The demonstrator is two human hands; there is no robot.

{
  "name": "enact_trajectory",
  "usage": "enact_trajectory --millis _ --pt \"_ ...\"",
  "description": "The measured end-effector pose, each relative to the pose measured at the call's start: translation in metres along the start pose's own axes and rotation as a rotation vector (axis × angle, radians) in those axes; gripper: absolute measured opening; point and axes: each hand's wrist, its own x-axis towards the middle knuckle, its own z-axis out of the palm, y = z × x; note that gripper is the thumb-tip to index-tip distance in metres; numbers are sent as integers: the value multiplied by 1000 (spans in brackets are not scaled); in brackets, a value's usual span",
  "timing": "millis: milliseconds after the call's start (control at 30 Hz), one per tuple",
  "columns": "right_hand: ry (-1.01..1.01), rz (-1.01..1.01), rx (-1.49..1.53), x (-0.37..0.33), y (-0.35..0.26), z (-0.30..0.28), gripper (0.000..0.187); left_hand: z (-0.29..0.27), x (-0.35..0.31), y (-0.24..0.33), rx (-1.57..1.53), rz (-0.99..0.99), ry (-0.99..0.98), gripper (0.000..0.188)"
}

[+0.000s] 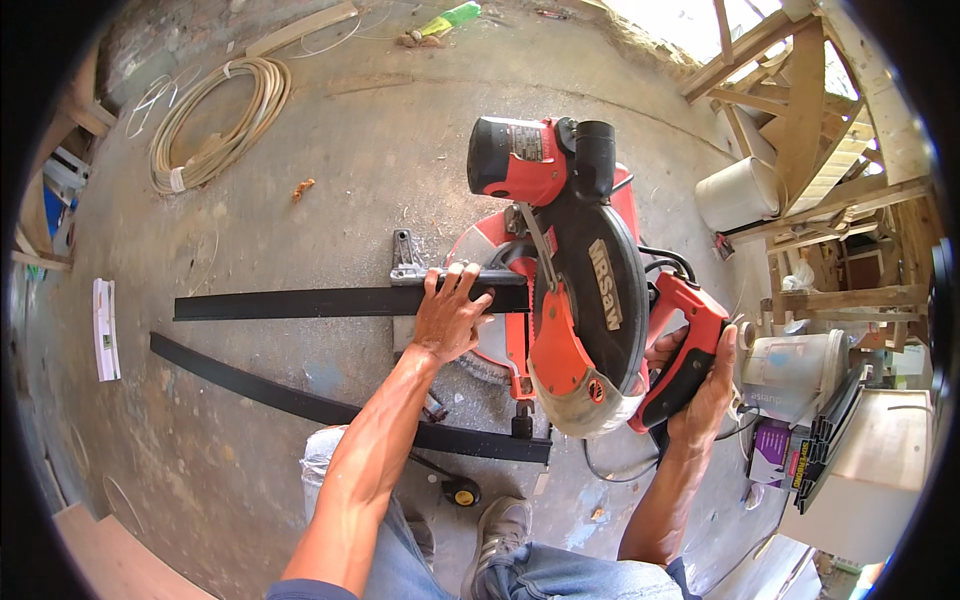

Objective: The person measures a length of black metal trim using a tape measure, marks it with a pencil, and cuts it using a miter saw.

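A red and black miter saw [600, 290] stands on the concrete floor before me, its blade guard and motor tilted over its base. My right hand [700, 385] is wrapped round the saw's red and black handle [690, 340]. My left hand [455, 315] lies over a long black strip [300, 303], gripping it against the saw's fence, fingers bent over the far edge. That strip's right end reaches the blade slot. A second black strip [270, 393] lies nearer to me, passing under my left forearm. Whether the blade touches the strip is hidden by the guard.
A yellow tape measure [462, 491] lies by my shoes. Coiled pale hose [222, 125] rests at the far left, a white strip [105, 330] at left. On the right are buckets [795, 375], a purple box [773, 452], black strips [830, 430] and wooden framing [800, 110]. The saw's cord trails nearby.
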Motion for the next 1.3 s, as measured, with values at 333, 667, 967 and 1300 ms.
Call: enact_trajectory --millis 333,667,967,1300 --pt "-107 53 -26 22 -15 -6 61 3 0 1 20 -1 -8 40" --pt "-127 23 -39 18 -15 0 67 2 -2 0 48 11 -17 41" --pt "-127 7 -93 17 -12 -4 69 -5 0 3 38 8 -60 39" --pt "-151 3 -72 17 -9 -6 67 3 -2 0 50 19 -32 43"
